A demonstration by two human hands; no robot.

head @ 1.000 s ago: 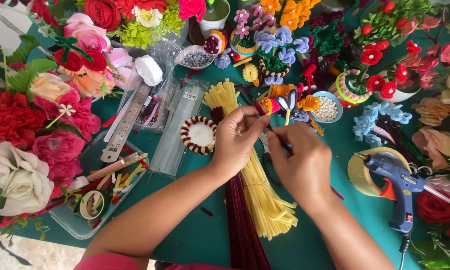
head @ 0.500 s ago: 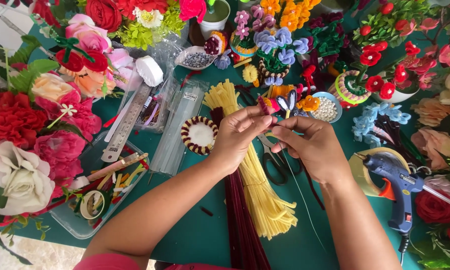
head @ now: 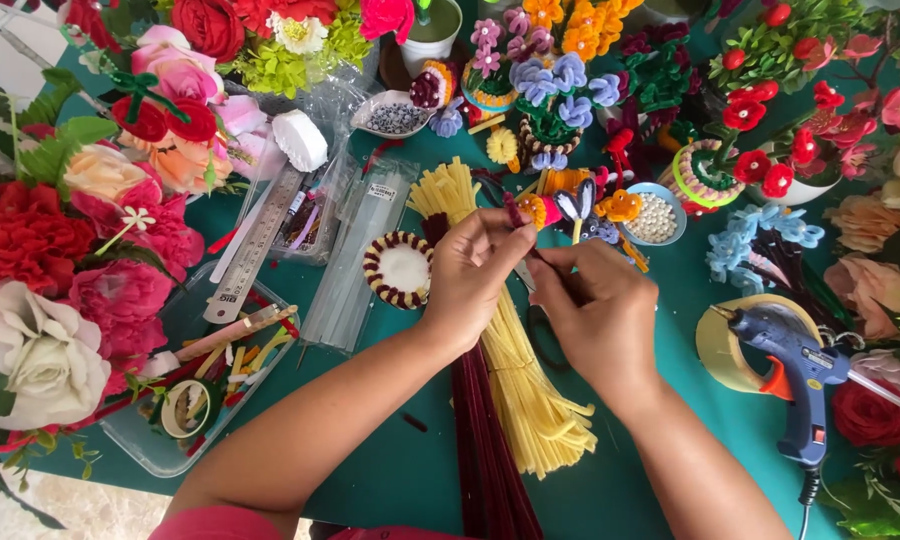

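My left hand (head: 473, 272) and my right hand (head: 598, 312) meet over the middle of the green table (head: 400, 470). Both pinch a thin dark red pipe cleaner (head: 512, 211), whose tip sticks up above my left fingers. Under my hands lie a bundle of yellow pipe cleaners (head: 530, 390) and a bundle of dark red pipe cleaners (head: 485, 450). A small round coaster with a striped red and cream rim (head: 400, 268) sits just left of my left hand.
A blue glue gun (head: 795, 375) rests on a roll of tape (head: 728, 345) at the right. A steel ruler (head: 257, 243), clear packets (head: 355, 260) and a clear tray of tools (head: 195, 375) lie at left. Artificial flowers (head: 60, 230) ring the table; a bowl of white beads (head: 655, 215) stands behind.
My right hand has moved up and left to meet my left hand at the pipe cleaner. My left hand has stayed nearly still.
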